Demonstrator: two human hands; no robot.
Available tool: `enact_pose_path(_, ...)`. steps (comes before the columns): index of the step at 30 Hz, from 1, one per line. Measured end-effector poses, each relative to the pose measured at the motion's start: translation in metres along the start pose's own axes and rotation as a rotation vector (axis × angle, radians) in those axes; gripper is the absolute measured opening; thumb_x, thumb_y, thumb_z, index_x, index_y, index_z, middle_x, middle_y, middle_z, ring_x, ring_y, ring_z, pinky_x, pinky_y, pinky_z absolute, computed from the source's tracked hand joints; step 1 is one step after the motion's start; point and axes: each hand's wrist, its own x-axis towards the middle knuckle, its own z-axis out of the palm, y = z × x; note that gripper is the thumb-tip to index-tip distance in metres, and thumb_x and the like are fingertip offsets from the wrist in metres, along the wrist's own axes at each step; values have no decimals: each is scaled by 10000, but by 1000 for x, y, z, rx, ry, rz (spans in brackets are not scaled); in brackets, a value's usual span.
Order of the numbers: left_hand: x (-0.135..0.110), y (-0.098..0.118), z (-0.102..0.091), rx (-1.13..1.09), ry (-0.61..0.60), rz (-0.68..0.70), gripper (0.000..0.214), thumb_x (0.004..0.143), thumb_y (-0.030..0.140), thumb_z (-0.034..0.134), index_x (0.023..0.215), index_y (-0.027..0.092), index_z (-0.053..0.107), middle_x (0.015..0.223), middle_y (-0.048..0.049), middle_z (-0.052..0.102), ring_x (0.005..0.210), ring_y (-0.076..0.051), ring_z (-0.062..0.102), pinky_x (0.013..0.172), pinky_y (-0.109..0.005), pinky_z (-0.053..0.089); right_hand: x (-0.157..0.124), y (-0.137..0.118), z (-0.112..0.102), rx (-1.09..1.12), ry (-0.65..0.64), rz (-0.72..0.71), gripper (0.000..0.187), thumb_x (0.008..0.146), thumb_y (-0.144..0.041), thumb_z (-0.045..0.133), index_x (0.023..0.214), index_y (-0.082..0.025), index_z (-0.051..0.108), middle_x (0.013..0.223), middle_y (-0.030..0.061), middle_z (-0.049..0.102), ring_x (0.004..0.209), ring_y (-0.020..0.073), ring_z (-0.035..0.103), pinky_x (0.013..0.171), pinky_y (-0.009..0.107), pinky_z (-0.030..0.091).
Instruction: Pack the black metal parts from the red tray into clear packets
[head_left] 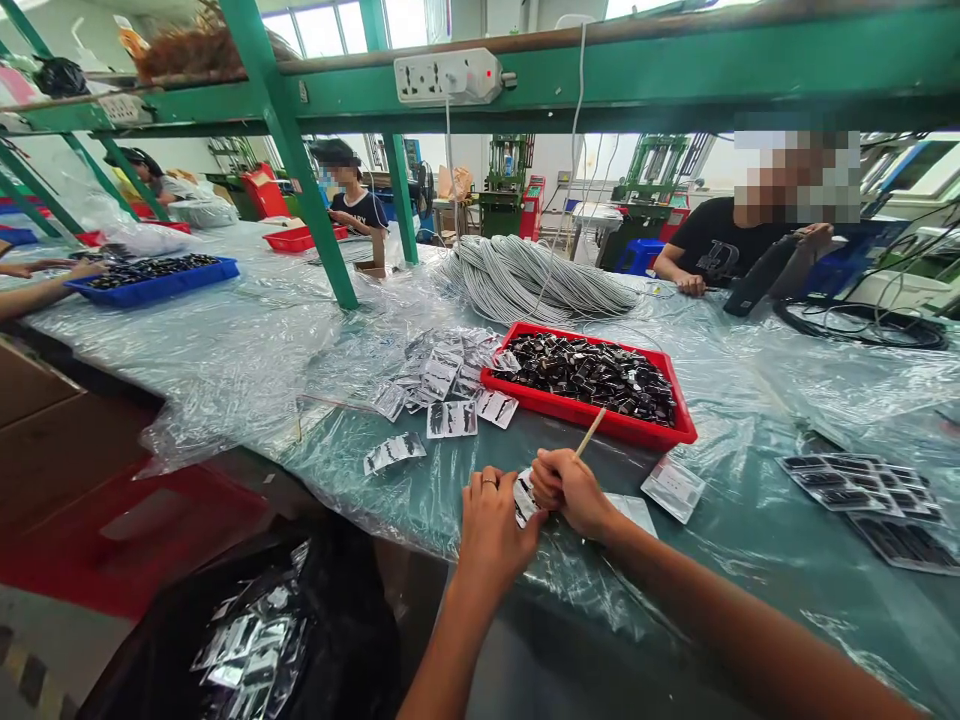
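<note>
Our left hand [491, 510] holds sheet [523, 500], right hand [568, 490] grips stick [591, 432]; we judge pressing in hand, next move calling for steady fingers

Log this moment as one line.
left hand: on silver sheet | right hand: gripping thin stick | beyond: red tray holding black parts

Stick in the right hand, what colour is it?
The stick is a pale, light tan; it shows best in the head view.
</note>
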Motion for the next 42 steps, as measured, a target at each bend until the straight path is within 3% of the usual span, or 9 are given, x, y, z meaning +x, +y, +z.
enact_pose_path(5,6,10,1,28,30,24,408,792,334,649,1145,141,578,1163,-140,544,1113,-327,489,961,-457,392,24,-10,-19,113,117,-144,479,797,-399,517,435,-224,259,406,-82,191,367,61,130,399,249,117)
enact_pose_path(10,16,6,13,-87,24,73,324,824,287,624,1117,155,582,1144,-114,558,1075,-286,508,935,-417,415,43,0,-10,46,155,-187,486,784,-444,523,434,-230,264,392,-83,208,360,59,132,393,245,107)
enact_pose_path(21,22,3,10,-146,-43,-5,415,749,310,688,1127,164,599,1126,-120,605,1081,-315,549,944,-438,405,-6,-12,-19,-90,108,-66,468,864,-482,484,520,-231,288,460,-95,225,403,69,177,422,245,175)
enact_pose_path(23,25,-2,5,-232,-51,-27,401,705,305,713,1067,172,605,1107,-110,614,1058,-302,572,928,-418,425,-5,-27,-29,-286,143,-47,370,888,-456,460,616,-226,360,506,-95,263,419,83,194,429,234,202)
enact_pose_path(26,27,-14,-2,-425,-16,-73,332,736,329,656,1028,188,588,1018,-85,651,919,-255,627,835,-375,473,-2,-42,-48,-961,116,-60,87,891,-236,483,824,-202,526,665,-26,509,557,129,460,555,254,379)
enact_pose_path(30,34,-23,-6,-664,74,-154,343,843,507,504,966,201,600,836,-61,680,702,-228,634,668,-349,490,-2,-38,-60,-1720,-52,-130,267,827,-7,452,974,-133,634,1016,145,628,904,230,616,806,342,489)
enact_pose_path(32,47,-18,-7,-740,166,-176,352,819,527,540,929,202,616,869,-73,692,760,-238,651,690,-346,496,2,-38,-59,-1810,-18,-276,303,812,16,453,1001,-122,645,1043,163,622,958,252,611,846,376,517)
enact_pose_path(37,114,24,-12,-860,353,-86,292,762,460,622,867,187,642,858,-76,697,821,-233,653,768,-348,497,28,-65,-50,-1552,307,-838,381,926,-99,412,1272,-166,558,1155,148,574,1092,262,561,954,464,519)
enact_pose_path(42,180,61,-8,-1089,361,-6,278,707,405,663,854,174,619,827,-60,683,775,-196,646,735,-317,508,63,-88,-60,-1459,440,-802,348,953,-212,456,1268,-129,580,1177,178,583,1117,294,560,980,497,501)
